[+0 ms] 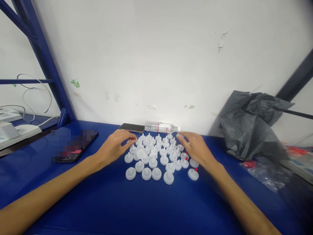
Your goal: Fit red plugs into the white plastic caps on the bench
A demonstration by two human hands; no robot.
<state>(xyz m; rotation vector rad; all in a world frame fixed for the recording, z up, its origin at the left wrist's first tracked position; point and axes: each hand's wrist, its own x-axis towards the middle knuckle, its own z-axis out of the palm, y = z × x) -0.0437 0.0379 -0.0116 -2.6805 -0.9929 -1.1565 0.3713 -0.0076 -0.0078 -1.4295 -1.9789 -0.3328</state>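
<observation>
Several white round plastic nozzle caps (156,173) stand on the blue tabletop between my hands, most with the spout upward. Small red tips (196,169) sit on a few caps at the right side of the group. My left hand (116,146) is at the group's back left corner, thumb and forefinger pinched together. A speck of red shows at those fingertips, too small to make out fully. At the back right, my right hand (197,147) has its thumb and forefinger closed about a white nozzle cap (180,136), partly hidden by the fingers.
Behind the caps lie a clear water bottle (165,127) and a phone (132,127) by the wall. Another dark phone (78,148) lies left. At right are a grey plastic bag (254,124) and a clear bag (266,173) with red pieces. Blue frame posts (46,62) flank the table.
</observation>
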